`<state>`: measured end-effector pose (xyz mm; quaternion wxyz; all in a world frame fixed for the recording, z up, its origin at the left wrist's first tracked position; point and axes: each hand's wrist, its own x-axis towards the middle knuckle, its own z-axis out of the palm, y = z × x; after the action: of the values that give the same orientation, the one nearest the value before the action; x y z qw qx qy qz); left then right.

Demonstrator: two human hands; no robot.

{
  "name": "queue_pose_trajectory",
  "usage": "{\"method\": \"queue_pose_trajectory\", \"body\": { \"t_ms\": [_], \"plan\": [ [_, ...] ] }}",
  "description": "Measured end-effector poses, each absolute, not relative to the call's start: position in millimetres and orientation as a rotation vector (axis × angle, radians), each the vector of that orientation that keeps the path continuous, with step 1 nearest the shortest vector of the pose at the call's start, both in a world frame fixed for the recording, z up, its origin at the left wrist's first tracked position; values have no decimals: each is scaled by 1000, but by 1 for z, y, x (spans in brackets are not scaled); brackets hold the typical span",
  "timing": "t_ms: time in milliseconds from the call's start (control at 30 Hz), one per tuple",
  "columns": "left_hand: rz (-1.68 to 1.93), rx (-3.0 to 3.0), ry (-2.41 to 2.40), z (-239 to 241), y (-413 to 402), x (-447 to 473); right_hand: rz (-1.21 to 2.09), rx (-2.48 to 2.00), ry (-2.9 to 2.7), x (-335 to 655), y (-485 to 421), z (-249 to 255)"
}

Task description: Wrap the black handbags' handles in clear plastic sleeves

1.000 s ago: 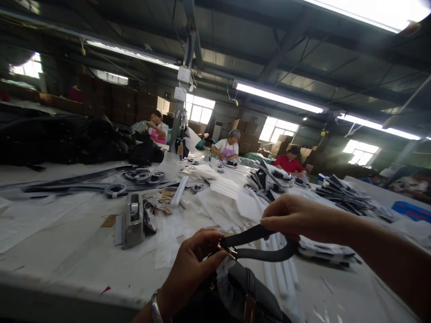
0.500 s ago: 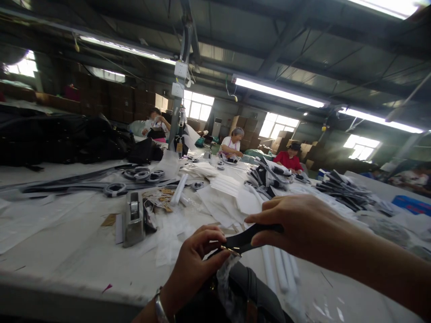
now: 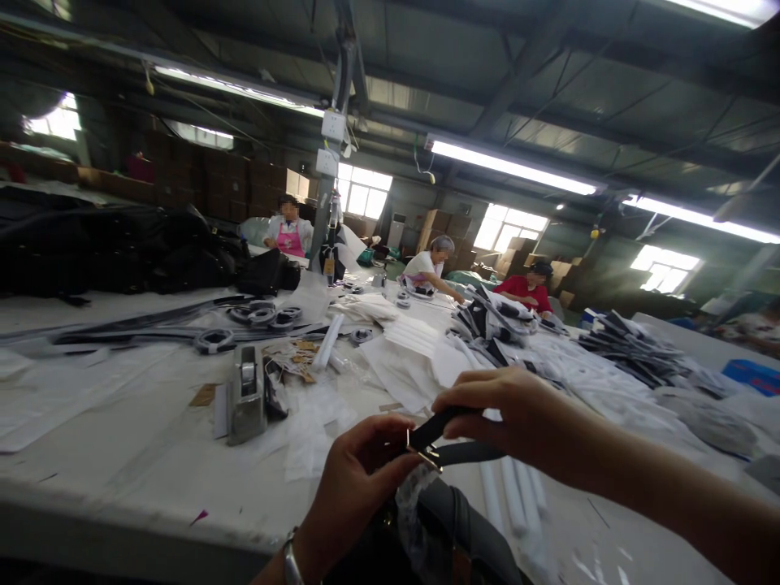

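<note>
Nearest me, at the table edge: dark bag (image 3: 481, 532), low between the worker's forearms, its top partly covered by crumpled clear plastic (image 3: 414, 502). Left hand (image 3: 364, 465), silver bracelet (image 3: 292, 559) at the wrist: thumb and forefinger clamped on the gold-coloured buckle (image 3: 431, 463), just above the bag. Right hand (image 3: 505, 410): thumb and fingers closed on the dark strap (image 3: 430, 431), which runs from the buckle and doubles back in a narrow loop. Cannot tell from here whether the buckle's prong sits in a hole.

White rolls (image 3: 515, 500) lie side by side beneath the right forearm. Left of the hands, well apart: grey tape dispenser (image 3: 249, 402), upright on the white table (image 3: 140, 455); brown tags (image 3: 301, 357) scattered just beyond it.

Mid-table: white sheets (image 3: 405, 349), overlapping; coiled dark rings (image 3: 213, 340) beside long dark strips (image 3: 146, 335); wrapped bundles (image 3: 634, 349) heaped to the right. Heap of black bags (image 3: 115, 252) at far left.

Across the table, three people: pink apron (image 3: 289, 239), white top (image 3: 420, 264) with one arm stretched out, red top (image 3: 517, 288). Behind them, stacked cartons (image 3: 213, 187) and bright windows (image 3: 366, 192).
</note>
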<state>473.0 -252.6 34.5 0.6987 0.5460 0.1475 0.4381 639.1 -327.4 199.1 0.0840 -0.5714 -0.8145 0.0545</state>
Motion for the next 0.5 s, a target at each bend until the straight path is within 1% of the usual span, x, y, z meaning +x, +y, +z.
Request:
{"method": "queue_pose_trajectory", "body": {
  "t_ms": [67,133,267,333,500],
  "plan": [
    [996,1220,326,35,-253,474,253,-1687,-2443,638,-325,189],
    [1018,1240,333,35,-252,476,257,-1680,-2412,636,-323,177],
    [1033,1243,396,35,-251,478,-57,-1762,-2372,628,-319,158],
    [1060,1276,427,37,-251,479,-116,-1815,-2368,623,-318,151],
    [1157,1380,494,40,-246,472,56,-1891,-2312,615,-318,147]
  ]
}}
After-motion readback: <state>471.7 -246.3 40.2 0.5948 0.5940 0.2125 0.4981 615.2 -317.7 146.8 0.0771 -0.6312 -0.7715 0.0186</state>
